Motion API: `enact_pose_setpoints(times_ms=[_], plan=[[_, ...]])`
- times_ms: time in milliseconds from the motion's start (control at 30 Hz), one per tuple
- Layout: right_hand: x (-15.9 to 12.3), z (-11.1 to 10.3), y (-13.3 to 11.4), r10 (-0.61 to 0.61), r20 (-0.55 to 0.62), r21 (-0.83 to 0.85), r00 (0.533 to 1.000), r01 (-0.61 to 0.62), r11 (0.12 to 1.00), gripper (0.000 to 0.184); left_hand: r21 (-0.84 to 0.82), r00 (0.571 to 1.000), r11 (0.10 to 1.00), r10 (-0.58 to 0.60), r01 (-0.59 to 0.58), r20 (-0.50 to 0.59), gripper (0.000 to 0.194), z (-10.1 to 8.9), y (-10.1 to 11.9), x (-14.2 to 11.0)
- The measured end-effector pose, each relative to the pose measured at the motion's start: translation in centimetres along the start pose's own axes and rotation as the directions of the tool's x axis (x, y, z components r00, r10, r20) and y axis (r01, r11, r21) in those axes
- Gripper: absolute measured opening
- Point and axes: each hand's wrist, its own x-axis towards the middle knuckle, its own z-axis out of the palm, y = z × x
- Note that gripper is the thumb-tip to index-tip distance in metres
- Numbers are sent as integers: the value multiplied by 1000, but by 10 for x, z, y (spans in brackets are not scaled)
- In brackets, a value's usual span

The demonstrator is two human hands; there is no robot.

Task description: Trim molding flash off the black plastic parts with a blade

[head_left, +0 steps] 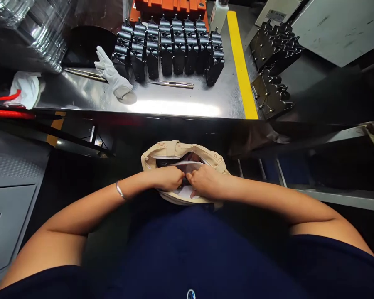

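A factory workstation, most likely an assembly line bench.

A polished steel surface (174,101) carries rows of identical black moulded parts (171,52) stood in ranks, with an orange rack (171,7) behind them. A yellow safety stripe (241,66) runs along the edge of the surface. More of the same black parts (274,45) are heaped to the right beside a grey machine panel (336,29). A white work glove (112,77) lies on the steel, along with thin metal hand tools (171,84), a white cloth (26,89) and a white bottle (218,14). Grey metal cabinets (9,207) and bare frame rails (339,195) sit below, under hard overhead light.
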Motion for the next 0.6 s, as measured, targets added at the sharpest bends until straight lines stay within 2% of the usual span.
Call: enact_pose_setpoints(times_ms=[33,100,233,400,500,600], plan=[[-2,-1,0,-51,61,13,997,50,999,47,48,999,998,-44,45,-27,23,8,0,11],[-7,-1,0,-135,149,53,979,129,990,46,106,993,989,-103,108,-49,16,25,0,30],[-16,5,3,-171,156,105,973,156,982,51,160,988,976,-139,147,-61,22,47,-8,43],[-25,-1,-1,-156,125,105,980,143,984,58,220,995,973,-81,65,66,28,43,-25,27],[-31,-7,-7,-133,72,70,989,128,989,51,233,993,972,-21,-6,113,37,35,-33,12],[-31,-4,-13,-121,-9,71,993,122,990,42,231,992,973,0,-30,125,28,28,-39,-1]])
